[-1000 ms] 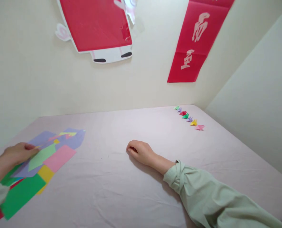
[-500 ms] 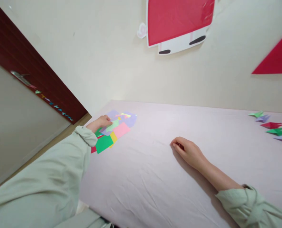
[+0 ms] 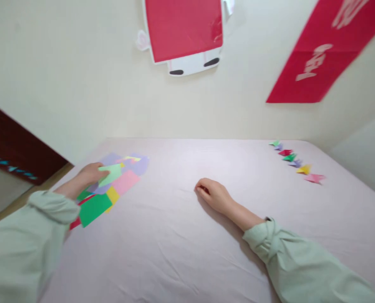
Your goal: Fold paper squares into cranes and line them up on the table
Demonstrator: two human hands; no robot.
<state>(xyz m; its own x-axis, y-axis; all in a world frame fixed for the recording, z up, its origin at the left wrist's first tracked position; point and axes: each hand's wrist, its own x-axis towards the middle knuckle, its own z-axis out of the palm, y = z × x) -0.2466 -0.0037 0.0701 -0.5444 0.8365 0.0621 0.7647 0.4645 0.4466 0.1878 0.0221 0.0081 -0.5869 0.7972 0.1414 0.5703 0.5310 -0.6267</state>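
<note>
My left hand point(image 3: 92, 174) reaches over the pile of coloured paper at the left and pinches a light green sheet of paper point(image 3: 111, 174) by its near edge. Under and around that sheet lie a pink sheet point(image 3: 126, 182), a dark green sheet point(image 3: 95, 209), a yellow one point(image 3: 113, 195) and several purple ones point(image 3: 140, 165). My right hand point(image 3: 214, 195) rests on the tablecloth near the middle, its fingers curled in loosely with nothing visible in them.
A row of small folded paper figures, with a pink one point(image 3: 315, 178) nearest, runs along the right of the pale cloth-covered table point(image 3: 175, 235). The wall point(image 3: 95, 84) behind carries a red and white cutout point(image 3: 184, 31) and a red banner point(image 3: 314, 63).
The view has turned to the right, bringing the whole row of folded figures in. My left hand has lifted the light green sheet slightly from the pile. My right hand stays curled on the table.
</note>
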